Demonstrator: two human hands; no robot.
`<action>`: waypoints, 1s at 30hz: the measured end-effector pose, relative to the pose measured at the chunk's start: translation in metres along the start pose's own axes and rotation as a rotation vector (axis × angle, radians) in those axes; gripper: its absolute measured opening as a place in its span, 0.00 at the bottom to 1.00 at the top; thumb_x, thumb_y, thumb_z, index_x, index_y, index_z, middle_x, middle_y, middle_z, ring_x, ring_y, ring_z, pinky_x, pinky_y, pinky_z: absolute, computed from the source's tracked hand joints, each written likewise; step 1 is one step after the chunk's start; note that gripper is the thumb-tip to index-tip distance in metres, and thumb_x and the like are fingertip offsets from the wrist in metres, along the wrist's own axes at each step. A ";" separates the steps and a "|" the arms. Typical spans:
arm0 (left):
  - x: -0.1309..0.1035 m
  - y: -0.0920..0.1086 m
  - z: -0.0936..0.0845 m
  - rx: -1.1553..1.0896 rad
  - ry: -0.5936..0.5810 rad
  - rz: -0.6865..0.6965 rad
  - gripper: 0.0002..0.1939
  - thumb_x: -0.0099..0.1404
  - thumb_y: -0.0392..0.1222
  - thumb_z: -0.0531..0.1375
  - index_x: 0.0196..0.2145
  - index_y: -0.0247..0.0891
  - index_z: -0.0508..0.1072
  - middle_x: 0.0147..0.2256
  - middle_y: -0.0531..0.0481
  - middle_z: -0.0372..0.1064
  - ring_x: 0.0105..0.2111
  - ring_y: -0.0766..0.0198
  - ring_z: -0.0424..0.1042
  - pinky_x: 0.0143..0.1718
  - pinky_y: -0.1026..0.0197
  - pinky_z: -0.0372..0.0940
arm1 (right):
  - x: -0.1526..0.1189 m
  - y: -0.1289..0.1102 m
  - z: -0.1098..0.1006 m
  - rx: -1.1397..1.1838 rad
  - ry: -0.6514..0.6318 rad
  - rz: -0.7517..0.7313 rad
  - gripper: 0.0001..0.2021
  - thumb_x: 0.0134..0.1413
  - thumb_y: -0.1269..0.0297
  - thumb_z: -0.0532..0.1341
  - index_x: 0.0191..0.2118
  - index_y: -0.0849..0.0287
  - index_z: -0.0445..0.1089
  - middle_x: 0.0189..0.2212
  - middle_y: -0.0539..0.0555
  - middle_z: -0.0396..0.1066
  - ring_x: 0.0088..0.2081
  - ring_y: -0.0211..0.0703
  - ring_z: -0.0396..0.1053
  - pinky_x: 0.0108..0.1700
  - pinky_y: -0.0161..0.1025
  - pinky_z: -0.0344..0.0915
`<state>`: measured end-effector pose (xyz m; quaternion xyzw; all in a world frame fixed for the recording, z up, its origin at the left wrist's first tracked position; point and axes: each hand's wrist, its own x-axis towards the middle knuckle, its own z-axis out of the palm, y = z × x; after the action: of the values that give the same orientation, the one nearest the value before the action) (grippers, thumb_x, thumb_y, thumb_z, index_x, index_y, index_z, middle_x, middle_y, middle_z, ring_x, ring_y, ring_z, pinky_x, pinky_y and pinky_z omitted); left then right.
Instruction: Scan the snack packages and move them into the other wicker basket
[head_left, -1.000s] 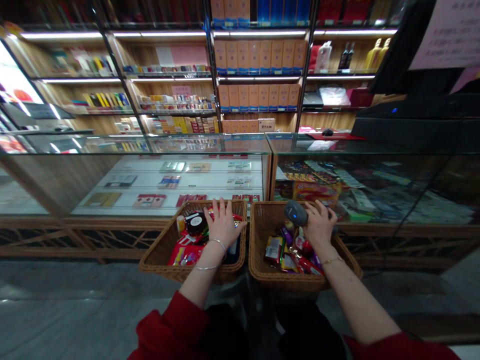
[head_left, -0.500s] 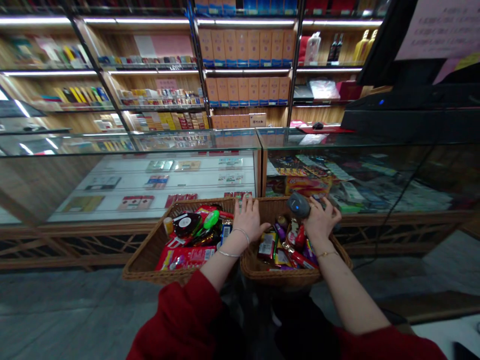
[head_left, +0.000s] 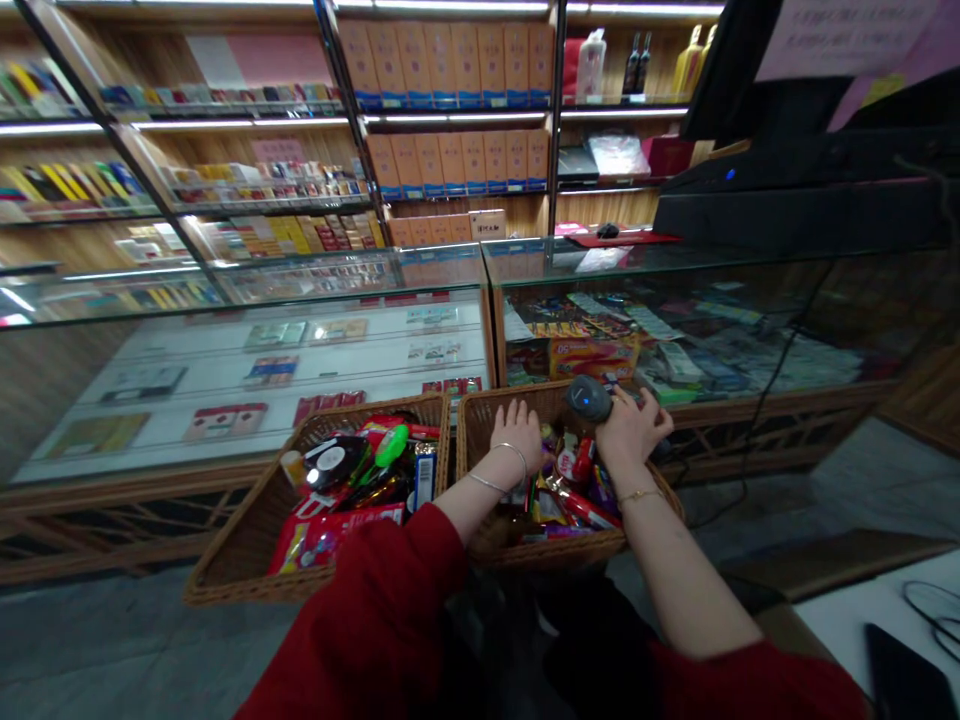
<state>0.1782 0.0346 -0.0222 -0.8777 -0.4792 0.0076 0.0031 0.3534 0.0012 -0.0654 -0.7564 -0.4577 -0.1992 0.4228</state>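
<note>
In the head view my left hand [head_left: 517, 436] is over the left side of the right wicker basket [head_left: 480, 552], its fingers stretched out and holding nothing that I can see. Beneath it and to its right lie wrapped snacks [head_left: 579, 500], mostly red, purple and yellow. My right hand [head_left: 631, 428] grips a grey barcode scanner [head_left: 588, 398] with a small blue light, above the far right part of the same basket. The left wicker basket [head_left: 225, 560] stands alongside, with red packets [head_left: 322, 535], a black package [head_left: 334, 462] and a bright green item [head_left: 391, 446] in it.
Behind the baskets stand glass display counters [head_left: 337, 265], with stocked shelves [head_left: 450, 120] beyond. A monitor [head_left: 795, 60] is on the right counter, and a black cable [head_left: 787, 345] hangs in front. At lower right, a white surface [head_left: 847, 615] holds a dark flat device [head_left: 909, 672].
My left hand has moved from the gap between the baskets to over the right basket's contents. My right hand still holds the scanner. The view has shifted right and slightly down.
</note>
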 end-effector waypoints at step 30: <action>0.037 0.047 0.041 0.021 -0.145 0.104 0.16 0.67 0.39 0.54 0.51 0.45 0.71 0.45 0.43 0.77 0.45 0.53 0.77 0.50 0.49 0.67 | 0.012 -0.006 -0.014 0.040 -0.045 0.316 0.14 0.51 0.70 0.56 0.42 0.56 0.74 0.49 0.57 0.75 0.61 0.55 0.55 0.57 0.58 0.44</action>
<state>0.2374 0.0399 -0.0644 -0.8984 -0.4319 0.0761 -0.0228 0.3557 -0.0029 -0.0468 -0.8148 -0.3461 -0.1041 0.4533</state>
